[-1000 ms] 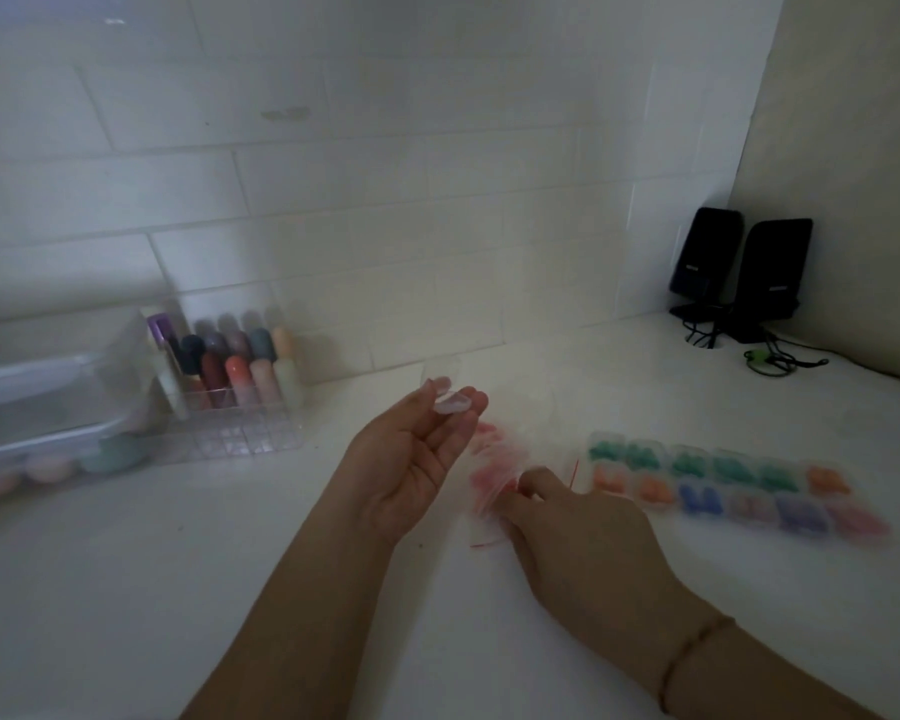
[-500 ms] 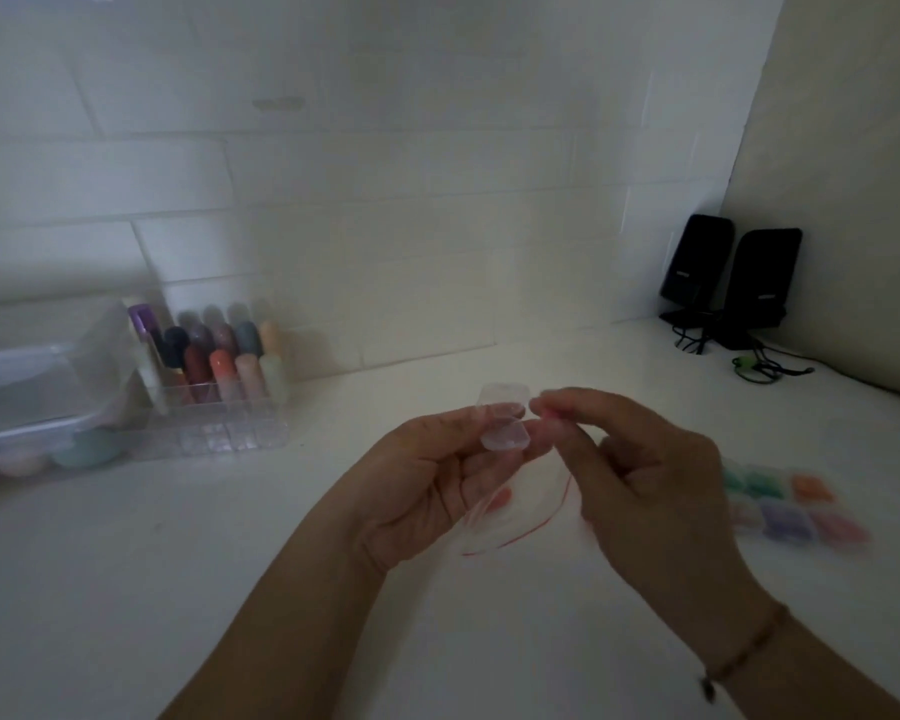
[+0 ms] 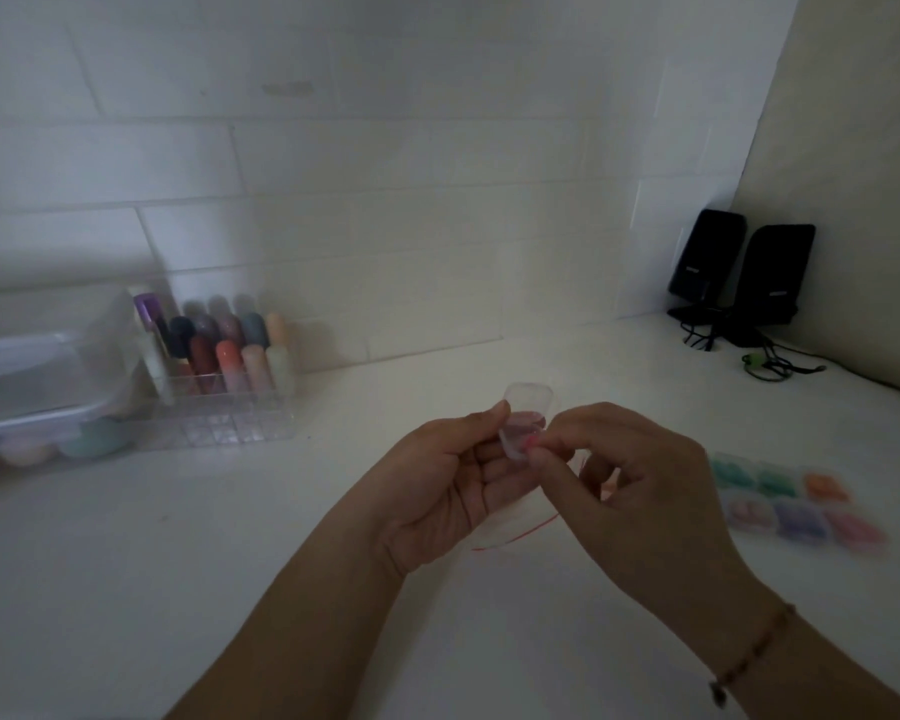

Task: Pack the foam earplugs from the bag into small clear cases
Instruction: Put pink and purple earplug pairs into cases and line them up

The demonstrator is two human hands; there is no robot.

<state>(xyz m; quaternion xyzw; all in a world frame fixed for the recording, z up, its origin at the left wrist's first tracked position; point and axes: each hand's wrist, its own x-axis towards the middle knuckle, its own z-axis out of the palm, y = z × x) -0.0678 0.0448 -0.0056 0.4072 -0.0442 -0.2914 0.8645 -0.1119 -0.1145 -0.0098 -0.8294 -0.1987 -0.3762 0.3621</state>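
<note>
My left hand holds a small clear case between thumb and fingers, its lid tipped up and open. My right hand pinches a pink foam earplug at the case's mouth, fingertips touching the case. Beneath both hands lies the clear bag with a red seal line, mostly hidden by them. To the right on the counter sit several filled cases with green, orange, purple and pink earplugs.
A clear organizer with coloured tubes stands at the back left beside a lidded plastic box. Two black speakers with cables occupy the back right corner. The white counter meets a tiled wall.
My right hand rose from the bag with a pink earplug and came to the case in my left hand. The view shifted slightly right.
</note>
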